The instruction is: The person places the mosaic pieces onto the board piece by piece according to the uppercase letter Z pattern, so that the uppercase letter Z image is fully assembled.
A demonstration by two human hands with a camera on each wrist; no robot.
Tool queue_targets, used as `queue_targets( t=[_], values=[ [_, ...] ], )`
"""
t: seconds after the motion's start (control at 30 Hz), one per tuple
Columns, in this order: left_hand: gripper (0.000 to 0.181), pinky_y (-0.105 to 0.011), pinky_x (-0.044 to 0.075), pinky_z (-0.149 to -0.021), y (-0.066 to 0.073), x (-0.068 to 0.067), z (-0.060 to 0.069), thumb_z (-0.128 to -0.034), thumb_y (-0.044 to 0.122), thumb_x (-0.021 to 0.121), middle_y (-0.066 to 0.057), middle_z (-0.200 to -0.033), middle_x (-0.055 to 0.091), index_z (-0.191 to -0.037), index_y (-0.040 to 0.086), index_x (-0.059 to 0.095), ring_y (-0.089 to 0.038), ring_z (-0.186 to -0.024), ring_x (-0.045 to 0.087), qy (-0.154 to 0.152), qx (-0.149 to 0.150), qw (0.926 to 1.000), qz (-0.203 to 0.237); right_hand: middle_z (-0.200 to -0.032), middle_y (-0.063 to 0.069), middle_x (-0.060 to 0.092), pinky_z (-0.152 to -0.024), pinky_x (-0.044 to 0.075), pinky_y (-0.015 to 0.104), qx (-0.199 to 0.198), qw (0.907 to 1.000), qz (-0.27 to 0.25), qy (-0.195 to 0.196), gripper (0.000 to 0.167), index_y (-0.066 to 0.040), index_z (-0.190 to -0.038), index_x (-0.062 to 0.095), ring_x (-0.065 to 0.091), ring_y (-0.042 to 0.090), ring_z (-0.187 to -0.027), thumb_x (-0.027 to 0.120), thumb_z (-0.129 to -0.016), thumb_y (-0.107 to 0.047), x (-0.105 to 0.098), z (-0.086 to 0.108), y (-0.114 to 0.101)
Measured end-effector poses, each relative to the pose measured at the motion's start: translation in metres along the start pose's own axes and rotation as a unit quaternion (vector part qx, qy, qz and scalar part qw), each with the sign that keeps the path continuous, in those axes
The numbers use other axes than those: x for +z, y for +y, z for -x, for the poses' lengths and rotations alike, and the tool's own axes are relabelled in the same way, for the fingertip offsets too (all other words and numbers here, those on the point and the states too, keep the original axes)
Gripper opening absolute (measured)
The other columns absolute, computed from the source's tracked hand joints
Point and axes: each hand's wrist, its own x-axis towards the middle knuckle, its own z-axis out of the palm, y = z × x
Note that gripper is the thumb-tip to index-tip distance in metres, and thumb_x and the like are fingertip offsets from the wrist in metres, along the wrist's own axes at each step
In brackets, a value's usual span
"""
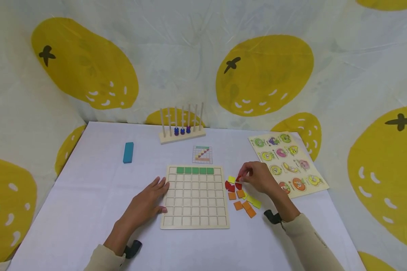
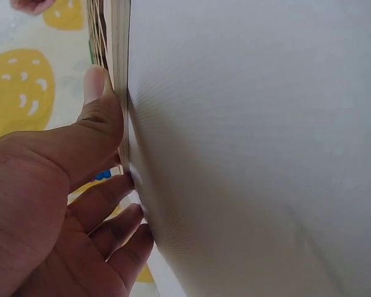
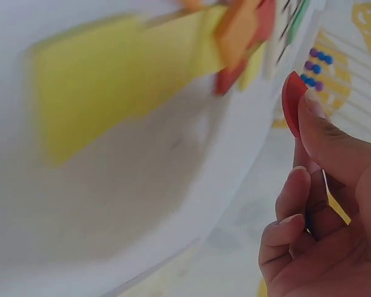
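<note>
A wooden grid board (image 1: 195, 194) lies at the middle of the table, with several green squares (image 1: 195, 171) in its top row. My left hand (image 1: 146, 203) rests at the board's left edge, its thumb (image 2: 94, 86) and fingers touching the side. Between thumb and forefinger, my right hand (image 1: 257, 177) pinches a red piece with a curved edge (image 3: 292, 102), just above the loose pieces right of the board. Those are red (image 1: 231, 188), orange (image 1: 237, 205) and yellow (image 1: 254, 201); the yellow ones look blurred in the right wrist view.
Behind the board lies a small pattern card (image 1: 202, 154). A peg stand (image 1: 183, 137) with blue and red beads stands at the back. A teal block (image 1: 128, 152) is at the left, and a fruit puzzle board (image 1: 312, 165) at the right.
</note>
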Motion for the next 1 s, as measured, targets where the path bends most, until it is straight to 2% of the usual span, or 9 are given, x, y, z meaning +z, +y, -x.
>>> queue_targets(
  t=[0.3, 0.47, 0.6, 0.77, 1.0],
  values=[
    [0.097, -0.053, 0.048, -0.118, -0.001, 0.0, 0.001, -0.0739, 0.029, 0.096, -0.014, -0.168, 0.044, -0.157, 0.006, 0.051, -0.038, -0.16, 0.036, 0.003, 0.004, 1.0, 0.0, -0.08, -0.005, 0.068, -0.062, 0.045, 0.026, -0.044, 0.9985, -0.025, -0.02, 0.013, -0.02, -0.086, 0.077, 0.054, 0.018, -0.071, 0.089, -0.087, -0.014, 0.021, -0.021, -0.041],
    [0.097, -0.053, 0.047, -0.119, -0.001, 0.0, 0.001, -0.0745, 0.029, 0.095, -0.013, -0.169, 0.043, -0.158, 0.007, 0.05, -0.036, -0.16, 0.035, -0.001, -0.001, 1.0, 0.003, -0.079, -0.004, 0.068, -0.065, 0.046, 0.027, -0.048, 0.9981, -0.025, -0.029, 0.015, -0.017, -0.084, 0.076, 0.054, 0.017, -0.071, 0.09, -0.085, -0.011, 0.037, -0.031, -0.057],
    [0.098, -0.053, 0.047, -0.119, 0.0, 0.0, 0.0, -0.0744, 0.03, 0.095, -0.013, -0.169, 0.043, -0.158, 0.007, 0.05, -0.036, -0.16, 0.035, -0.001, -0.001, 1.0, 0.0, -0.078, -0.004, 0.066, -0.069, 0.048, 0.029, -0.048, 0.9981, -0.018, -0.034, 0.017, -0.018, -0.081, 0.076, 0.055, 0.016, -0.073, 0.09, -0.085, -0.009, 0.047, -0.038, -0.064],
    [0.098, -0.053, 0.047, -0.119, -0.001, 0.0, -0.001, -0.0752, 0.031, 0.095, -0.013, -0.169, 0.042, -0.159, 0.008, 0.049, -0.036, -0.161, 0.034, -0.004, 0.002, 1.0, -0.001, -0.078, -0.004, 0.066, -0.07, 0.048, 0.03, -0.067, 0.9972, -0.004, -0.032, 0.017, -0.016, -0.081, 0.077, 0.057, 0.015, -0.075, 0.089, -0.084, -0.004, 0.055, -0.047, -0.065],
    [0.098, -0.053, 0.047, -0.12, -0.001, -0.001, -0.001, -0.0759, 0.03, 0.095, -0.013, -0.169, 0.041, -0.159, 0.007, 0.048, -0.036, -0.161, 0.034, -0.007, 0.0, 1.0, 0.003, -0.081, -0.004, 0.07, -0.074, 0.049, 0.031, -0.058, 0.9968, -0.005, -0.054, 0.013, -0.017, -0.084, 0.079, 0.058, 0.014, -0.076, 0.09, -0.085, -0.01, 0.064, -0.053, -0.066]
  ],
)
